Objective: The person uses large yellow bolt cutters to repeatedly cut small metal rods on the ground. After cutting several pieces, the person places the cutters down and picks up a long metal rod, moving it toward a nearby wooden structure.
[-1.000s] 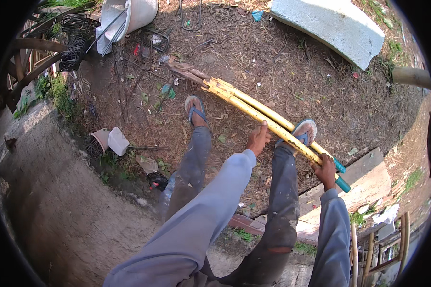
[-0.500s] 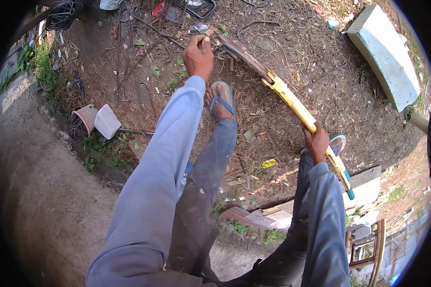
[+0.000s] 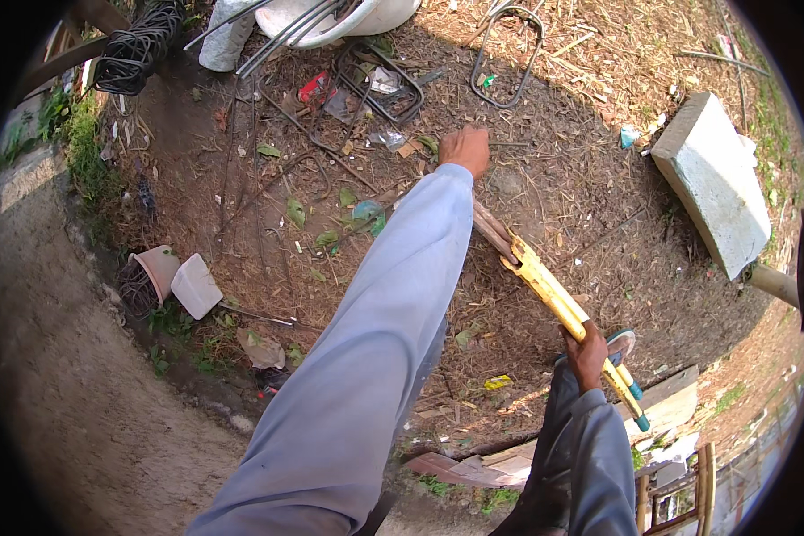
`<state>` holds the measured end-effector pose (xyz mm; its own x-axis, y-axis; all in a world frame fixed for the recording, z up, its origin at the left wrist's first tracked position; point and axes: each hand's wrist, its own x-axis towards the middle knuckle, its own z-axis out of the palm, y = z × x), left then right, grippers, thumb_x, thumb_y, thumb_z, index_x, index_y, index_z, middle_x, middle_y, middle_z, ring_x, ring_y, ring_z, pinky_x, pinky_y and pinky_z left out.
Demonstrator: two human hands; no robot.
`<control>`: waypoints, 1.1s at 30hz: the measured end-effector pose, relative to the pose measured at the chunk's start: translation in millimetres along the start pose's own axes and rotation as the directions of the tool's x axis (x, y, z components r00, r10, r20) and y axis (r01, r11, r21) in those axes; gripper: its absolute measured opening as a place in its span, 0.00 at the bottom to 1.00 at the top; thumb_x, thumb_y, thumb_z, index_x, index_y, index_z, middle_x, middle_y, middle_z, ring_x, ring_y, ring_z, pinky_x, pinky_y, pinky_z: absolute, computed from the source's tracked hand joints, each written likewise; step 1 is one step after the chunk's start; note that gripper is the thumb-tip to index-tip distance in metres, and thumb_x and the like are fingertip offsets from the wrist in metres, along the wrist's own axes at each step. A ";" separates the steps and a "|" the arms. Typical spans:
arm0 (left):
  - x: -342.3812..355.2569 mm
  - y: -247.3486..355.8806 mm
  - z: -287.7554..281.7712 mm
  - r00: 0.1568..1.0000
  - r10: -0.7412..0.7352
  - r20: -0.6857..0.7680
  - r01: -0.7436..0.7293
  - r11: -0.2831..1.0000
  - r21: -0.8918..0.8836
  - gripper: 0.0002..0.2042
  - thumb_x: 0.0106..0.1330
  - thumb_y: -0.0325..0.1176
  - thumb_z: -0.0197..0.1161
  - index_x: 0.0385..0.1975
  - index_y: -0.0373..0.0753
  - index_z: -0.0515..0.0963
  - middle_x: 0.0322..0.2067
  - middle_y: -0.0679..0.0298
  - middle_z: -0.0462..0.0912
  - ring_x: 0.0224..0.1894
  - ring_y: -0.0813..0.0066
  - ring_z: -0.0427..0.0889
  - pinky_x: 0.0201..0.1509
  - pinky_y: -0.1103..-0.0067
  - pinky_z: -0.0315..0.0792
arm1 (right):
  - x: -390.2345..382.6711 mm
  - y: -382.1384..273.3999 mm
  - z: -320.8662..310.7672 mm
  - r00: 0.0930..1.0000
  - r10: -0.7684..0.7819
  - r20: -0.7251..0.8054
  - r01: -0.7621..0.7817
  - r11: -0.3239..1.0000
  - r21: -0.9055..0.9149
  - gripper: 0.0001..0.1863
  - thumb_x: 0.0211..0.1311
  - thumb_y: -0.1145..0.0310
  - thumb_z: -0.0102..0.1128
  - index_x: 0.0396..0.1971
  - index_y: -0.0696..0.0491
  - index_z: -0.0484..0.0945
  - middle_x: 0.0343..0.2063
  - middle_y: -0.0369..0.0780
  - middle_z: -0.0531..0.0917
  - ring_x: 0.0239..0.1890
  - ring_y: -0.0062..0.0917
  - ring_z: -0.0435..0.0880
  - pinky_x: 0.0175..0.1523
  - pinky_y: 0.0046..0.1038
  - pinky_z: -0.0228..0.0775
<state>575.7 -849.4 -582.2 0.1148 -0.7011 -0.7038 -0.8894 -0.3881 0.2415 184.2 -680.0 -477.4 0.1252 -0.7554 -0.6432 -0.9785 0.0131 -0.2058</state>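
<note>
Landmark: the pale slab on the littered ground, to your right.

Your left arm is at long reach, the sleeve running on a slant from the lower edge of view up to a spot well left of the slab. Left hand: back turned up, wrist roughly in line with the forearm, knuckles leading away from you. Fingers bent under and mostly hidden; cannot tell how far open they are, or whether they have hold of anything.

Your right arm reaches less far, forearm pointing nearly straight away from you. Right hand: left of the slab and nearer you than it, fingers closed around the yellow shaft of the long-handled cutter. Whether the grip takes in both handles is unclear.

Cutter lies aslant, left of the slab and apart from it. Teal grips end on the slab's near side; dark metal head points away and left, its tip lost behind your left sleeve.

One sandalled foot shows on the slab's near side, left of it. Bent metal loop and white tub sit beyond the slab, to its left.
</note>
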 end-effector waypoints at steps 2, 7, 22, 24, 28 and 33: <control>-15.0 -6.8 -21.8 0.986 0.066 -0.153 -0.085 0.990 -0.117 0.13 0.64 0.35 0.60 0.45 0.37 0.76 0.47 0.49 0.79 0.50 0.47 0.79 0.54 0.60 0.73 | 1.3 2.1 -0.7 1.000 0.001 0.026 -0.001 1.000 0.002 0.25 0.52 0.49 0.70 0.36 0.56 0.78 0.27 0.51 0.83 0.34 0.48 0.83 0.40 0.45 0.73; -48.8 -34.1 -127.3 0.694 0.161 -0.701 -0.420 0.882 -0.213 0.11 0.64 0.35 0.62 0.39 0.35 0.78 0.36 0.53 0.82 0.39 0.55 0.82 0.45 0.66 0.74 | 6.9 7.5 -0.7 0.997 -0.018 0.079 0.019 1.000 -0.014 0.24 0.55 0.49 0.69 0.34 0.58 0.77 0.25 0.52 0.82 0.33 0.51 0.81 0.37 0.45 0.70; -132.3 -197.3 22.6 0.970 -0.244 -0.021 0.232 0.942 -0.241 0.12 0.62 0.39 0.66 0.39 0.38 0.79 0.37 0.53 0.82 0.43 0.52 0.81 0.49 0.64 0.73 | 11.2 9.0 -0.3 0.982 0.035 0.183 -0.038 0.999 0.015 0.23 0.56 0.50 0.68 0.38 0.56 0.79 0.28 0.53 0.83 0.36 0.50 0.82 0.39 0.45 0.71; -144.6 -202.7 69.4 0.957 -0.290 -0.015 0.282 0.940 -0.189 0.12 0.61 0.38 0.66 0.39 0.39 0.78 0.40 0.53 0.81 0.46 0.51 0.80 0.51 0.62 0.71 | 11.0 6.6 -0.5 0.978 0.041 0.207 -0.048 0.998 0.029 0.23 0.56 0.50 0.68 0.37 0.56 0.79 0.28 0.53 0.83 0.36 0.51 0.82 0.39 0.45 0.71; -157.1 -205.5 109.8 0.960 -0.265 -0.086 0.256 0.961 -0.104 0.14 0.60 0.32 0.63 0.45 0.40 0.74 0.45 0.50 0.79 0.48 0.47 0.78 0.50 0.57 0.71 | 10.7 7.1 -3.1 0.978 0.038 0.204 -0.040 0.999 0.010 0.24 0.56 0.49 0.68 0.37 0.57 0.79 0.29 0.53 0.83 0.37 0.51 0.82 0.39 0.45 0.70; -196.8 -205.7 96.7 0.937 -0.335 -0.103 0.303 0.922 -0.242 0.14 0.63 0.29 0.59 0.48 0.37 0.72 0.43 0.46 0.78 0.46 0.44 0.78 0.48 0.56 0.72 | 11.1 7.1 -5.9 0.974 0.085 0.211 -0.079 0.996 -0.036 0.24 0.55 0.49 0.68 0.38 0.57 0.80 0.31 0.54 0.84 0.38 0.51 0.82 0.41 0.46 0.70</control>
<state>693.2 -573.7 -558.0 0.4512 -0.5884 -0.6710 -0.6779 -0.7150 0.1711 177.7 -692.1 -481.7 0.0735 -0.5959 -0.7997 -0.9906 0.0489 -0.1276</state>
